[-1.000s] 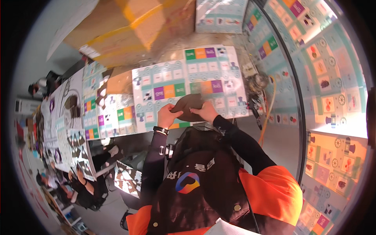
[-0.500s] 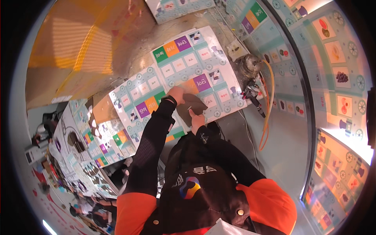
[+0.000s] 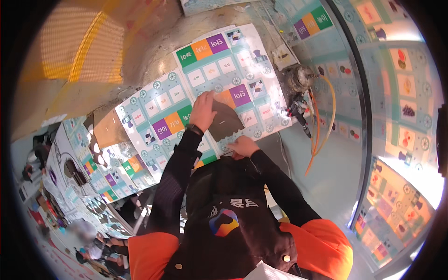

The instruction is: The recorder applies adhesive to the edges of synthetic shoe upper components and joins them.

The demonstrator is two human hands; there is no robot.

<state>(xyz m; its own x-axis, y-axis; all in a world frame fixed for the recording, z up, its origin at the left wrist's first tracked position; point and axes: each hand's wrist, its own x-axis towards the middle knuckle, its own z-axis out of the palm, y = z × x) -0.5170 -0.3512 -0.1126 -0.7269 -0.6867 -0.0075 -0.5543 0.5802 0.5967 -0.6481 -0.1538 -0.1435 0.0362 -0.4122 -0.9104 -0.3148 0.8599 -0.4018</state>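
A stack of large printed sheets (image 3: 212, 83), with pale teal bands, coloured blocks and small wheel drawings, lies under my hands. My left hand (image 3: 203, 112) is open and rests on the upper sheet, its fingers pointing away from me. At the sheet's near edge my right hand (image 3: 244, 147) is closed, fingers curled on that edge, close to my apron. Between the hands, a dark brown patch (image 3: 225, 122), probably a shadow, covers part of the print. A small light mark shows inside it.
A cardboard box (image 3: 88, 56) with yellow strapping stands at the left. Right of the sheets are a metal fitting (image 3: 298, 77), a dark-handled tool (image 3: 301, 121) and an orange hose (image 3: 315, 144). More printed panels (image 3: 406, 93) stand behind a dark frame at the right.
My right hand has moved from the dark patch, where its index finger was stretched out, to the sheet's near edge. The left hand's fingers now lie stretched further away from me.
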